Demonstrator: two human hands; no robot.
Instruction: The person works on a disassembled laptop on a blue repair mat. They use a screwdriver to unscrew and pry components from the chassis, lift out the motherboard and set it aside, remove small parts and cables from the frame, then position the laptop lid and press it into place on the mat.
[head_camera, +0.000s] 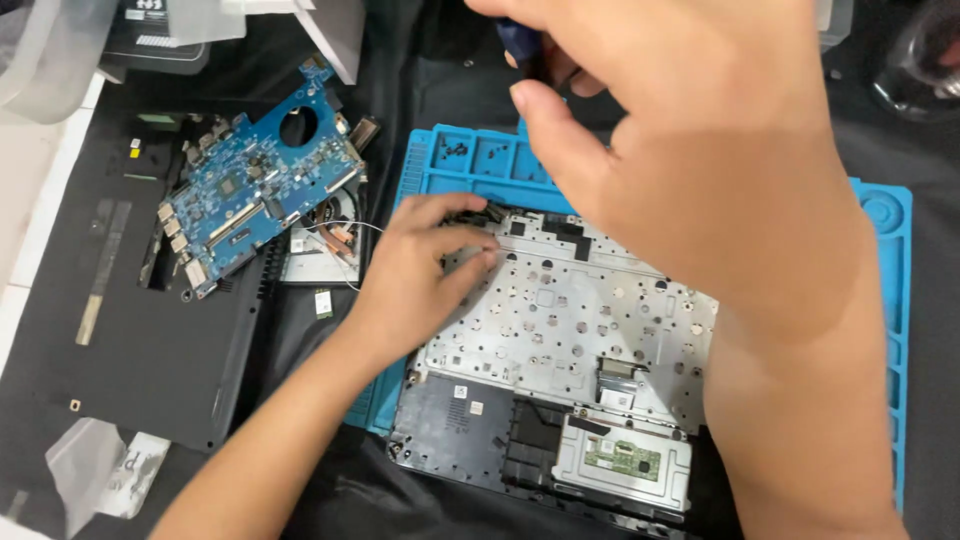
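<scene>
An opened laptop palmrest (570, 330) lies underside up on a blue work mat (450, 160), showing the silver keyboard backplate and the touchpad board (622, 460). My left hand (420, 275) rests on the plate's upper left corner, fingers pinching a small dark part there. Raised close to the camera, my right hand (680, 150) grips a dark blue tool handle (520, 40); its tip is hidden behind the hand.
A blue motherboard (255, 190) lies on the black bottom case (150, 340) at left, with a fan and heatpipe (325, 235) beside it. Clear plastic bags (105, 470) sit at lower left. A glass object (915, 70) is at top right.
</scene>
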